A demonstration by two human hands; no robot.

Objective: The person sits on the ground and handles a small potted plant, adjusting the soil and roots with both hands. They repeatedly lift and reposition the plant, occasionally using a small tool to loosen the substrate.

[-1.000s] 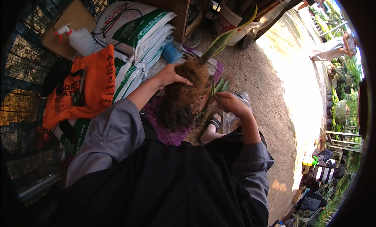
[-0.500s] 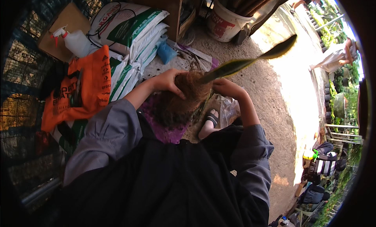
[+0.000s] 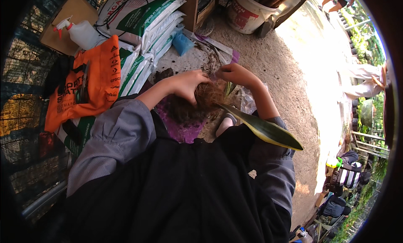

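Note:
My left hand [image 3: 184,85] is curled around a brown, fibrous root ball [image 3: 208,96], thumb on its near side. From the ball, a long green leaf with yellow edges [image 3: 268,127], like a snake plant's, stretches to the lower right across my right forearm. At the far side of the ball is my right hand [image 3: 236,74], fingers bent and pressed together; whatever they pinch is too small to make out. Dark soil lies below on a purple plastic sheet [image 3: 180,127]. A smaller yellow-edged leaf [image 3: 229,88] shows under my right wrist.
To the left are stacked white-and-green sacks [image 3: 145,23], an orange bag [image 3: 90,83] and a spray bottle [image 3: 84,34]. A blue plastic bundle [image 3: 182,44] lies beyond my hands. A white bucket [image 3: 248,14] stands at the back. Other people are at the far right.
The root ball has turned, and its leaf has swung from pointing up and right to pointing down and right. My right hand has moved up to the ball's far side.

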